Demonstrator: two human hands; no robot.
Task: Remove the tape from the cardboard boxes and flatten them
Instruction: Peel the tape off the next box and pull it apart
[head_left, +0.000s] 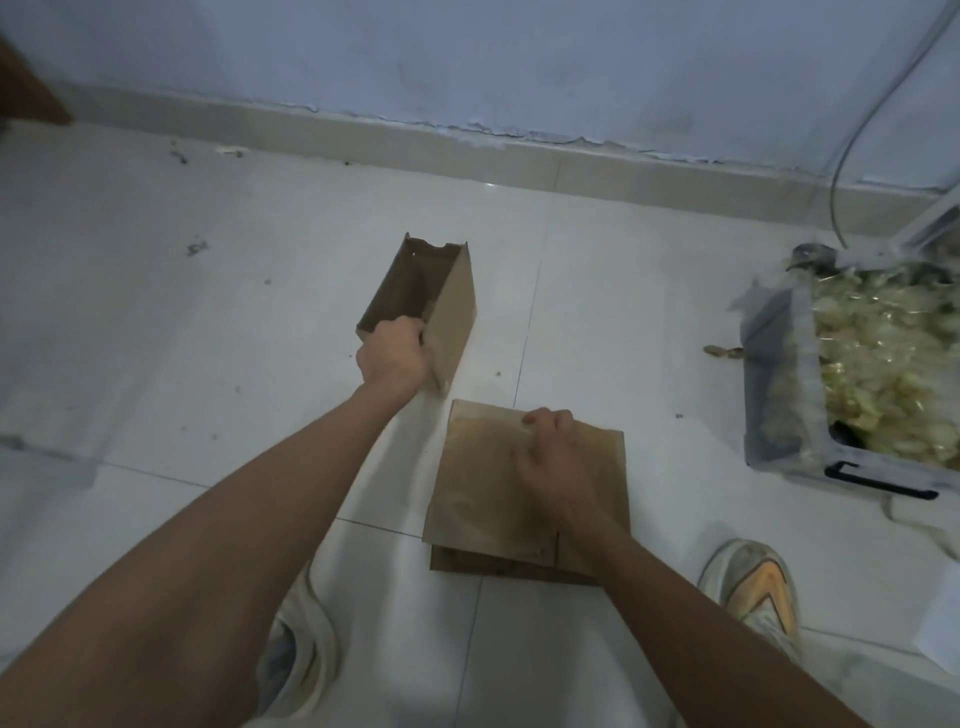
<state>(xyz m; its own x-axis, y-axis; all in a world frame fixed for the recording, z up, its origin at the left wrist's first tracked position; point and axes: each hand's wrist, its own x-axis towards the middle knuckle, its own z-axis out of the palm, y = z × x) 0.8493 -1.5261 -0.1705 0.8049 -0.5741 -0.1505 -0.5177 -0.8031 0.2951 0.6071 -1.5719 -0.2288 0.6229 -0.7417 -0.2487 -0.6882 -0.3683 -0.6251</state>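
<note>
Left hand (392, 358) grip curled round near edge of open box (421, 306): light, thin, bendy. Right hand (553, 452) grip curled, pressing flattened cardboard (488, 483) on floor (208, 312).

Cardboard boxes: two. One open box (422, 306), standing, centre of the floor; one flattened box (498, 483), near side, just right of it.
Hands: two, the left hand (393, 358) and the right hand (551, 457).
Shoes: two, a left shoe (296, 660) and a right shoe (753, 587).
Plastic bins: one bin (779, 395), far right, filled with crumpled tape.
Cables: one cable (852, 150), far right.
</note>
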